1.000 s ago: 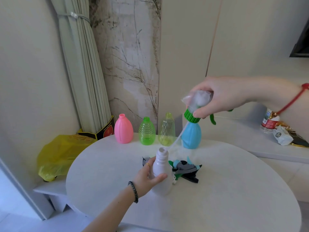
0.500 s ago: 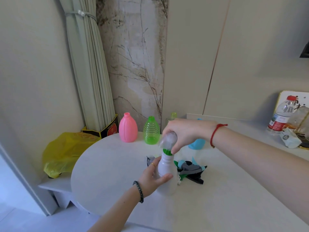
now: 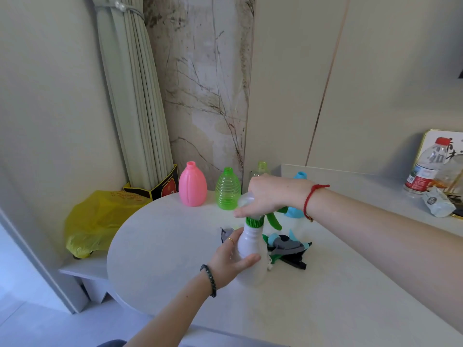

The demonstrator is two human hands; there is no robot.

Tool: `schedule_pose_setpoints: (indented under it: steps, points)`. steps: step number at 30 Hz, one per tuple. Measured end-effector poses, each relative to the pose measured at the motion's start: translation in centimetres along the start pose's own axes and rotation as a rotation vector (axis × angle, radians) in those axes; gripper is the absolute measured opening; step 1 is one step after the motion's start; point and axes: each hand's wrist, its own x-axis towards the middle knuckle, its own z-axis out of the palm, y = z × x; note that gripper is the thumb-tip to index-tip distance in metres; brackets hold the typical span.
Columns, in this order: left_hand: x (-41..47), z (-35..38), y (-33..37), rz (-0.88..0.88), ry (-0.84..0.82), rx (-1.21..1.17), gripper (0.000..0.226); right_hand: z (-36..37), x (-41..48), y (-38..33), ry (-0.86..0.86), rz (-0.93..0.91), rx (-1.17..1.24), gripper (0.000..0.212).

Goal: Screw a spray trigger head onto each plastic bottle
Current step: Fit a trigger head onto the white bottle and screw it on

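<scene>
Presently the left hand wraps the white bottle, grip pressed around its shoulder, base on the round surface near its middle. The right hand closes from above on the trigger head, grip pinching its clear body; the green collar sits on the bottle neck.

Risk, as judged: the collar may cross-thread if the head leans while turning, and how squarely it sits cannot be told. A light, empty bottle may spin or tip should the left hold slacken. The pile of spare heads lies just beside the bottle and could be knocked.

Orientation: the bottle stands upright, long axis vertical, mouth up. The green lever hangs down and right. Pink, green, pale yellow and blue bottles wait uncapped at the far edge.
</scene>
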Motion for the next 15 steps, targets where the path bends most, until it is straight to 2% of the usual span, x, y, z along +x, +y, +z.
schedule_pose_setpoints:
  steps: [2, 3, 5, 10, 12, 15]
  points:
    - [0.0, 0.0, 0.0, -0.003, -0.004, 0.003, 0.062, -0.6, -0.3, 0.2, -0.061, -0.010, 0.163, 0.066]
    - [0.0, 0.0, 0.1, -0.001, -0.004, 0.006, 0.062, -0.9, -0.4, 0.7, -0.065, -0.007, 0.320, 0.061]
    - [-0.1, 0.0, 0.2, -0.002, -0.005, 0.011, 0.061, -1.3, -0.8, 2.1, -0.041, -0.015, 0.640, 0.035]
    - [-0.1, -0.1, 0.2, -0.003, -0.005, 0.019, 0.063, 1.9, -1.2, 5.8, -0.223, -0.245, 0.879, 0.052]
    - [-0.1, -0.1, 0.2, -0.002, -0.010, 0.025, 0.063, 3.4, -1.3, 5.9, -0.169, -0.291, 0.971, 0.047]
    - [-0.1, -0.1, 0.3, -0.005, -0.015, 0.022, 0.061, 5.6, -1.4, 5.4, 0.042, -0.306, 1.124, 0.043]
